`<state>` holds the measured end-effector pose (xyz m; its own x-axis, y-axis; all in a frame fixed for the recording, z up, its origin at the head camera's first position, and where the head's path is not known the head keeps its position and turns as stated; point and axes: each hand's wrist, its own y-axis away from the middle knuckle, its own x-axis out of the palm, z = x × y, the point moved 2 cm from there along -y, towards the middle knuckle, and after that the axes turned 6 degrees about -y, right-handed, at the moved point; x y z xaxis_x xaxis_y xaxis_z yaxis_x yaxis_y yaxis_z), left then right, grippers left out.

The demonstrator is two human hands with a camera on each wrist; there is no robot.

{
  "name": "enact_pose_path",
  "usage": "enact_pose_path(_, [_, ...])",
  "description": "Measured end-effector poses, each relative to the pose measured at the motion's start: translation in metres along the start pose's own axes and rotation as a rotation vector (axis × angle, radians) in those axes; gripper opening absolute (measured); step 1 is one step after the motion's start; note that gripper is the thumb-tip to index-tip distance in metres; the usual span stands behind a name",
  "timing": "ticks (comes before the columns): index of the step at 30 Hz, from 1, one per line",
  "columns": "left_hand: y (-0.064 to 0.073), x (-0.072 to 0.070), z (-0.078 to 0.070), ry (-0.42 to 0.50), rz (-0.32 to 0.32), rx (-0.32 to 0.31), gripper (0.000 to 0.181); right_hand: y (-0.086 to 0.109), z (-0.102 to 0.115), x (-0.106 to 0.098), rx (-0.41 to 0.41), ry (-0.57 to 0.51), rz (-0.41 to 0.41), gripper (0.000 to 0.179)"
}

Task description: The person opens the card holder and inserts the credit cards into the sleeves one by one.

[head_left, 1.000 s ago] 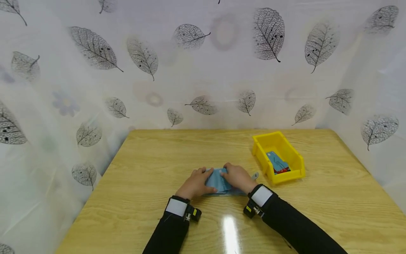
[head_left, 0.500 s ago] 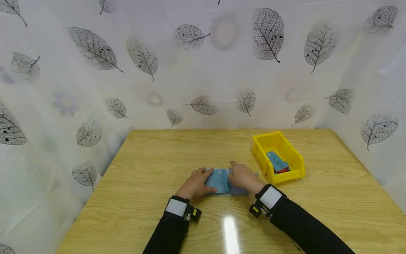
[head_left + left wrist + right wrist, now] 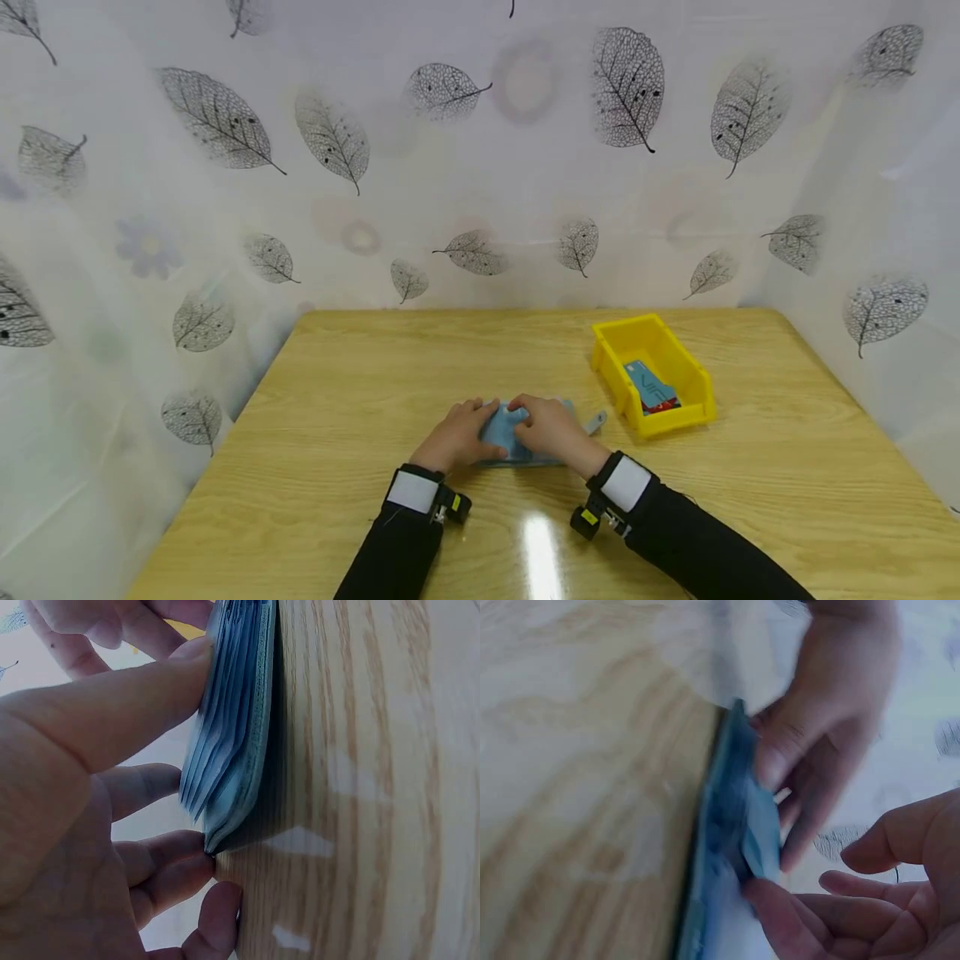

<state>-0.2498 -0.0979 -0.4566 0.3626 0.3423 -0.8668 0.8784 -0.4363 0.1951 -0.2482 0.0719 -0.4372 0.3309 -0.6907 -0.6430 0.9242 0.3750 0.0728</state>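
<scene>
A blue card holder (image 3: 498, 430) with a stack of thin leaves lies open on the table, its leaf edges (image 3: 217, 742) fanned in the left wrist view. My left hand (image 3: 459, 437) grips its left side, thumb over the leaves and fingers at the far edge. Above the leaves is my right hand (image 3: 553, 428), index finger bent and thumb apart from it. In the right wrist view one digit of the right hand (image 3: 900, 900) touches a light-blue leaf (image 3: 762, 832); blur hides detail there. A pale strap with a snap (image 3: 596, 422) sticks out at the right.
To the right of the card holder stands a yellow bin (image 3: 693, 418) with a blue card marked VIP (image 3: 649, 385) and something red inside. The wooden table (image 3: 360, 358) ends at a leaf-printed curtain (image 3: 525, 183) behind it.
My right hand moved right across the card holder with the leaf it handled, then came back left over the leaves. My left hand keeps its grip. The head view has shifted slightly.
</scene>
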Motion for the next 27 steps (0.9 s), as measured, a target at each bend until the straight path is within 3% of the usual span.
enact_pose_path(6, [-0.002, -0.004, -0.001, -0.036, -0.015, -0.009, 0.08, 0.0, 0.0, 0.004, -0.058, -0.008, -0.016, 0.031])
enact_pose_path(11, [-0.009, -0.005, -0.007, -0.013, 0.002, -0.018, 0.081, 0.002, -0.017, -0.011, -0.028, -0.046, 0.038, 0.031])
enact_pose_path(13, [-0.01, -0.003, -0.008, 0.001, 0.007, -0.019, 0.082, 0.004, -0.026, -0.022, 0.01, 0.022, 0.027, 0.032])
enact_pose_path(17, [-0.01, 0.004, -0.007, 0.012, 0.014, -0.026, 0.083, 0.012, -0.043, -0.037, 0.076, 0.31, -0.009, 0.034])
enact_pose_path(21, [-0.006, 0.006, -0.004, 0.022, 0.01, -0.035, 0.083, 0.019, -0.052, -0.043, 0.052, 0.499, 0.01, 0.028])
enact_pose_path(24, [-0.005, 0.005, -0.004, 0.045, 0.0, -0.045, 0.082, 0.018, -0.055, -0.045, 0.026, 0.47, 0.028, 0.026])
enact_pose_path(27, [-0.005, 0.003, -0.006, 0.074, -0.011, -0.062, 0.083, 0.014, -0.058, -0.045, 0.054, 0.374, 0.065, 0.037])
